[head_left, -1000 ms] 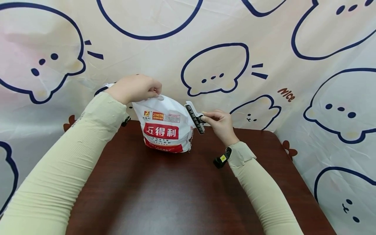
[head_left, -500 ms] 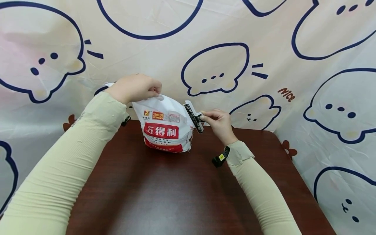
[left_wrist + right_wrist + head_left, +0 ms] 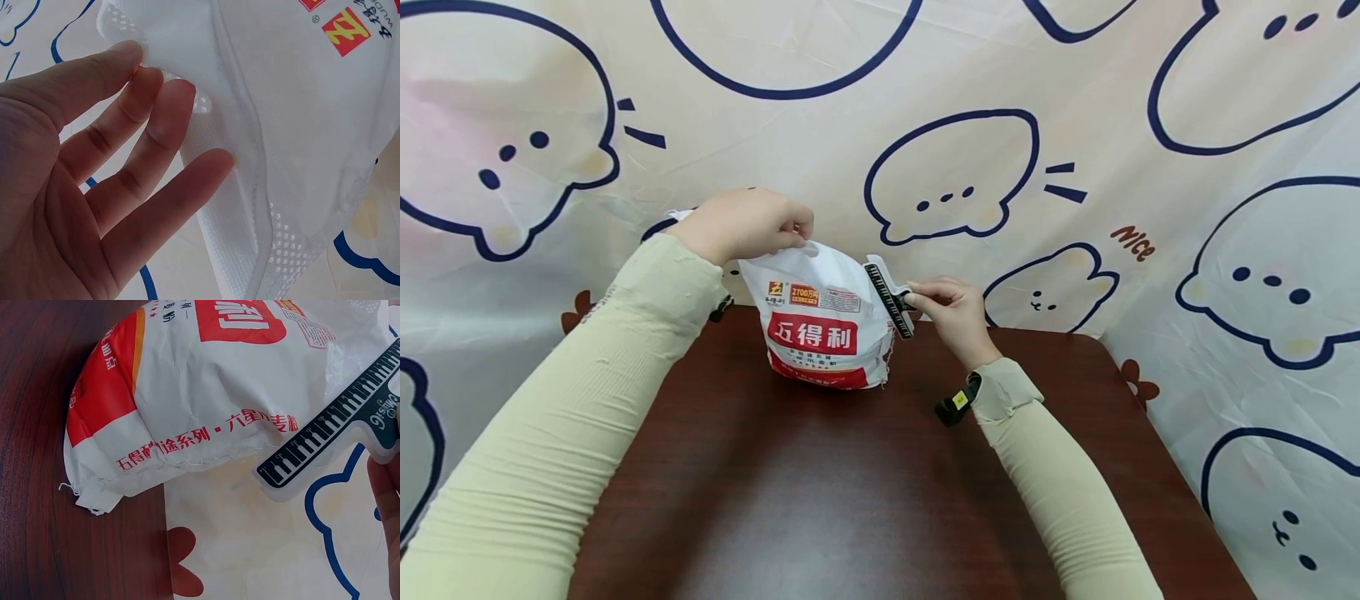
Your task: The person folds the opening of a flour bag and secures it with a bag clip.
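A cream cloth backdrop [image 3: 1075,92] printed with navy-outlined cartoon ghost shapes filled the back and both sides of the scene. In front of it lay a dark reddish-brown wooden table [image 3: 820,500], seen from above by the person's head camera. Two arms in pale yellow-green sleeves [image 3: 550,442] reached forward over the table from the lower corners.

At the far middle of the table stood a white plastic bag [image 3: 820,321] with a red band of white Chinese characters, red along its base, and a small yellow and red logo. It was plump and rounded, clearly filled, but its contents were hidden by the opaque plastic. Its bottom rested on the wood, touching the backdrop's lower edge.

The left hand [image 3: 745,221] was closed at the bag's top, pinching the gathered white neck from above; the wrist view showed the thumb and first fingers [image 3: 153,103] pressed on the dotted, perforated plastic while the other fingers lay straighter beneath.

The right hand [image 3: 951,308] was just right of the bag, fingers pinched on the handle of a sealing clip [image 3: 889,296], a long white bar with a black face and white ruler-like marks. The clip was tilted, its bar just beside the bag's upper right shoulder; whether it touched could not be told. A small black wrist device [image 3: 957,402] sat at the right cuff.
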Demonstrator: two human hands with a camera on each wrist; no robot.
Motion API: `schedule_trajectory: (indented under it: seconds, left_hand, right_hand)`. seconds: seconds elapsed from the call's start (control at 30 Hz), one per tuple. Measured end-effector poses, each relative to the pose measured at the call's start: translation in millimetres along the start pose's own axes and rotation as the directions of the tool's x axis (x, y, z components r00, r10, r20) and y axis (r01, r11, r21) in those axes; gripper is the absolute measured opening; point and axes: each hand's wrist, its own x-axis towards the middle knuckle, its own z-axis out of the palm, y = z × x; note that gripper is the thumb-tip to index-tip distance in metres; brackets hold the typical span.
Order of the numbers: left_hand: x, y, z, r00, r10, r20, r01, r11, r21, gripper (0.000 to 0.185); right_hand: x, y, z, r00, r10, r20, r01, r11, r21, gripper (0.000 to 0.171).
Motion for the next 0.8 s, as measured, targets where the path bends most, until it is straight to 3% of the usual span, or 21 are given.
schedule_trajectory:
  seconds: [0.2,0.6,0.8]
  left_hand:
    - [-0.5,0.2,-0.9,1.0,0.002,0.003,-0.002,1.0,-0.002,0.013]
    - [1.3,-0.6,-0.3,1.0,0.005,0.01,-0.005,1.0,0.003,0.013]
    - [2.5,-0.8,-0.4,1.0,0.015,0.007,-0.015,1.0,0.009,0.012]
  right_hand:
    - [1.3,-5.1,2.8,0.999,0.032,-0.008,-0.032,0.999,-0.016,0.016]
    - [3.3,-3.0,7.1,1.0,0.002,0.004,-0.002,1.0,0.024,0.018]
    - [3.2,-2.2,5.9,1.0,-0.024,0.016,0.025,1.0,-0.013,0.017]
